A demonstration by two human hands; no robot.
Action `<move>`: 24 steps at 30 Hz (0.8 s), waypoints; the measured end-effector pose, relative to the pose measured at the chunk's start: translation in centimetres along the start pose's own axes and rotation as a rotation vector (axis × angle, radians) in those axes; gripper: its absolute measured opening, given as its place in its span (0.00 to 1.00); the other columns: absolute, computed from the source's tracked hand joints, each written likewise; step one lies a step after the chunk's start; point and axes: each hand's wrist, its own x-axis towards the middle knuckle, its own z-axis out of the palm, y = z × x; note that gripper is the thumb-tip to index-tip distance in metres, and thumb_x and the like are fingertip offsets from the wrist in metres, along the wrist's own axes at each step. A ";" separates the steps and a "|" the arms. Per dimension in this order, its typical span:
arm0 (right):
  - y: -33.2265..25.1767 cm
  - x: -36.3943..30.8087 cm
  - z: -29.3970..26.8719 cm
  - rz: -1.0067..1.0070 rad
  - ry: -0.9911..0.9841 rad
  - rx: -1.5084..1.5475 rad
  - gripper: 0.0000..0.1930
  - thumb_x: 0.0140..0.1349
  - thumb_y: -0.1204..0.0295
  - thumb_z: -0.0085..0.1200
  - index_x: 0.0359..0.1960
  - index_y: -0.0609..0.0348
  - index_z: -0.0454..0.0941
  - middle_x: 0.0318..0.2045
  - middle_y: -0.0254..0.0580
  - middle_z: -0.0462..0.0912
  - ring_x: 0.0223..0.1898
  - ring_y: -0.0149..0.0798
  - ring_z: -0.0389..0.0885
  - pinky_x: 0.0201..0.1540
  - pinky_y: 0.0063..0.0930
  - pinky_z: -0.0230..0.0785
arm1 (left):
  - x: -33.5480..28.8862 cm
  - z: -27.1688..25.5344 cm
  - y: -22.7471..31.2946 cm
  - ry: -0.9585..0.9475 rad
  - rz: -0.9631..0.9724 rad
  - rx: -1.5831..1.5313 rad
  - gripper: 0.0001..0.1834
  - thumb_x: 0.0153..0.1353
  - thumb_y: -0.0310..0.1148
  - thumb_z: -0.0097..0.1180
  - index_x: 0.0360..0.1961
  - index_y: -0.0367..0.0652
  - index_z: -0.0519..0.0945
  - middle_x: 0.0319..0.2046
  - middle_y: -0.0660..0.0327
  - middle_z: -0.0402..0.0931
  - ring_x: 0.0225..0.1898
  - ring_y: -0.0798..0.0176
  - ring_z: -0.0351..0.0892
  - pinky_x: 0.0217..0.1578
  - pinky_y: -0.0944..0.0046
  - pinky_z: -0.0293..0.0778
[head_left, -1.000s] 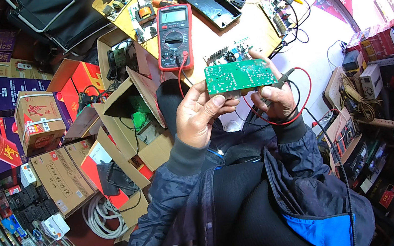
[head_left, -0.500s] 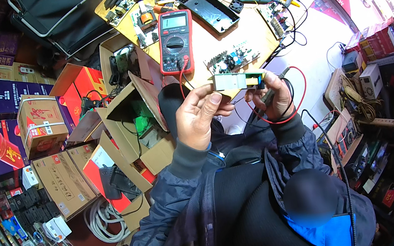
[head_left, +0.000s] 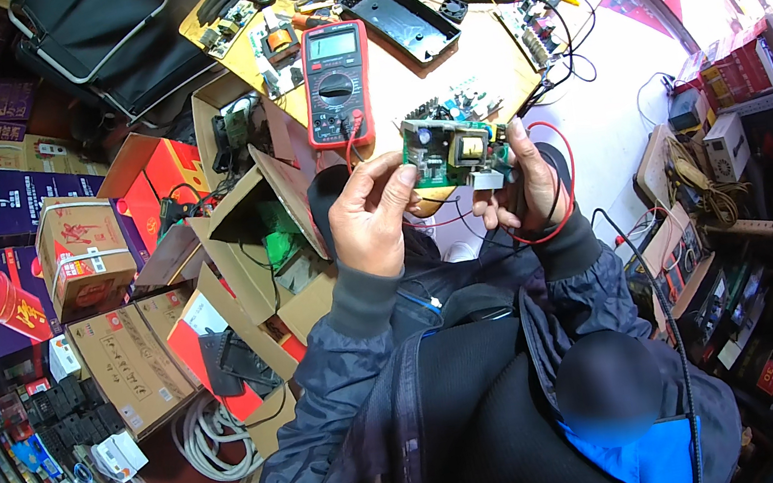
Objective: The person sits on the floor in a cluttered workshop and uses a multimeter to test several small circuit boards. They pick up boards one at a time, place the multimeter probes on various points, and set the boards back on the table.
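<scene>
Several cartons (head_left: 88,259) crowd the left. Near the multimeter (head_left: 337,85), the left hand (head_left: 371,219) pinches one end of the raised circuit board (head_left: 452,148), partly hiding the table (head_left: 489,54); the right hand (head_left: 539,185), the other. The red lead (head_left: 573,161)'s tip is indistinct.

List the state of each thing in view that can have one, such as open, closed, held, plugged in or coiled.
Circuit board: held, component side showing
Left hand: gripping the board's left end
Right hand: gripping its right end
Multimeter: face up, reading illegible
Red plug: in the multimeter
Black case: open side up
Cardboard box: flaps open
Strapped carton: closed
Pale hose or cable: coiled
</scene>
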 end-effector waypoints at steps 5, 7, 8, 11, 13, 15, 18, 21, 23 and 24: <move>-0.3 -0.6 0.5 -0.009 -0.024 -0.119 0.33 0.74 0.39 0.39 0.50 0.60 0.77 0.25 0.51 0.85 0.17 0.35 0.83 0.14 0.16 0.58 | 0.5 -0.8 -0.4 0.057 -0.102 -0.084 0.13 0.70 0.31 0.61 0.49 0.33 0.82 0.36 0.61 0.83 0.29 0.73 0.80 0.31 0.72 0.78; -0.8 -1.3 1.1 -0.028 -0.012 -0.120 0.33 0.75 0.41 0.38 0.50 0.63 0.77 0.27 0.52 0.86 0.18 0.36 0.83 0.14 0.17 0.59 | 0.6 -1.2 -0.6 0.063 -0.149 -0.125 0.13 0.71 0.33 0.61 0.49 0.33 0.82 0.36 0.61 0.83 0.28 0.73 0.80 0.30 0.71 0.78; -1.1 -1.7 1.5 -0.061 -0.040 -0.154 0.32 0.75 0.42 0.39 0.50 0.64 0.78 0.27 0.52 0.86 0.18 0.36 0.83 0.14 0.17 0.58 | 0.7 -1.3 -0.8 0.070 -0.146 -0.150 0.14 0.71 0.34 0.61 0.48 0.33 0.82 0.35 0.61 0.83 0.26 0.72 0.80 0.28 0.70 0.78; -2.4 -3.0 2.5 -0.101 -0.038 -0.269 0.31 0.73 0.44 0.44 0.48 0.67 0.80 0.28 0.48 0.86 0.20 0.31 0.82 0.18 0.16 0.61 | 0.8 -1.7 -1.0 0.062 -0.214 -0.255 0.13 0.71 0.34 0.61 0.48 0.33 0.81 0.33 0.62 0.82 0.25 0.71 0.80 0.27 0.70 0.77; -3.0 -3.5 3.4 -0.138 -0.032 -0.340 0.31 0.72 0.45 0.46 0.46 0.69 0.80 0.27 0.47 0.86 0.20 0.30 0.81 0.19 0.16 0.61 | 0.9 -1.9 -1.1 0.058 -0.245 -0.276 0.13 0.71 0.33 0.60 0.48 0.33 0.80 0.32 0.60 0.81 0.25 0.68 0.80 0.26 0.68 0.77; -3.3 -3.9 4.2 -0.206 -0.047 -0.414 0.31 0.72 0.47 0.45 0.45 0.70 0.79 0.28 0.49 0.86 0.18 0.31 0.81 0.17 0.16 0.60 | 0.9 -1.9 -1.2 0.051 -0.263 -0.287 0.13 0.71 0.33 0.60 0.49 0.33 0.80 0.31 0.59 0.81 0.25 0.67 0.79 0.25 0.66 0.77; -3.5 -4.1 4.8 -0.220 -0.030 -0.407 0.31 0.71 0.48 0.50 0.46 0.73 0.79 0.28 0.52 0.86 0.21 0.34 0.82 0.23 0.21 0.71 | 0.9 -1.9 -1.3 0.039 -0.269 -0.298 0.13 0.71 0.33 0.59 0.49 0.33 0.79 0.31 0.59 0.81 0.24 0.67 0.79 0.26 0.66 0.77; -3.5 -4.3 5.1 -0.232 -0.025 -0.367 0.31 0.70 0.48 0.53 0.48 0.75 0.78 0.29 0.53 0.85 0.24 0.37 0.83 0.27 0.26 0.77 | 0.9 -1.9 -1.3 0.041 -0.278 -0.313 0.14 0.71 0.33 0.59 0.49 0.33 0.79 0.31 0.58 0.81 0.24 0.66 0.79 0.26 0.66 0.77; -3.5 -4.4 5.2 -0.232 -0.009 -0.377 0.31 0.70 0.48 0.53 0.48 0.75 0.78 0.30 0.53 0.85 0.24 0.36 0.83 0.28 0.26 0.77 | 0.9 -1.8 -1.1 0.045 -0.284 -0.304 0.14 0.72 0.34 0.58 0.50 0.33 0.79 0.32 0.58 0.81 0.24 0.66 0.79 0.26 0.66 0.77; -3.5 -4.5 5.2 -0.236 -0.019 -0.357 0.31 0.70 0.49 0.53 0.49 0.74 0.78 0.30 0.53 0.85 0.25 0.36 0.83 0.29 0.25 0.78 | 0.9 -1.8 -1.0 0.041 -0.288 -0.320 0.15 0.72 0.36 0.58 0.49 0.33 0.79 0.31 0.58 0.81 0.24 0.66 0.79 0.26 0.65 0.77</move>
